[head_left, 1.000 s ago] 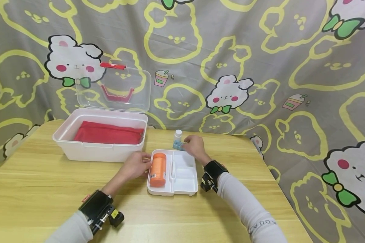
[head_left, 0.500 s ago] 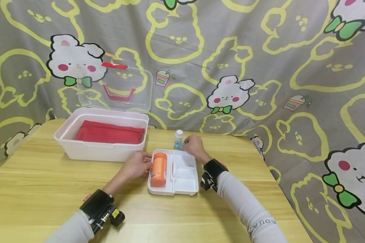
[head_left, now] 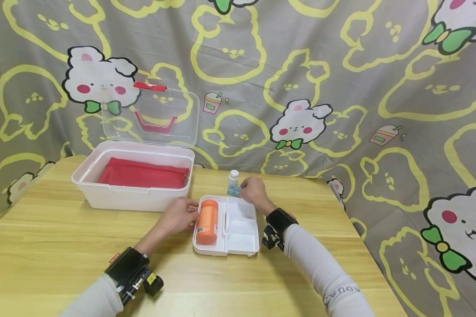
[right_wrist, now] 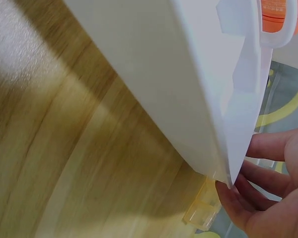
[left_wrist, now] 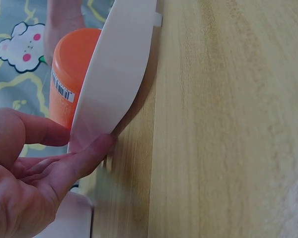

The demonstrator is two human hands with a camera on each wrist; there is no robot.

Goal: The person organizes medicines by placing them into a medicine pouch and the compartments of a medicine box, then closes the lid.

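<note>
The left hand pinches the white tray on the counter by its left rim, the right hand its far right corner; uneven lifting could roll the orange bottle, a forward push topple the white-capped bottle

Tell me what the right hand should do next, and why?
Perhaps lift the small blue box into the white tray: the right hand is close beside that box, the tray's right side has open compartments, and the left hand touches its edge.
</note>
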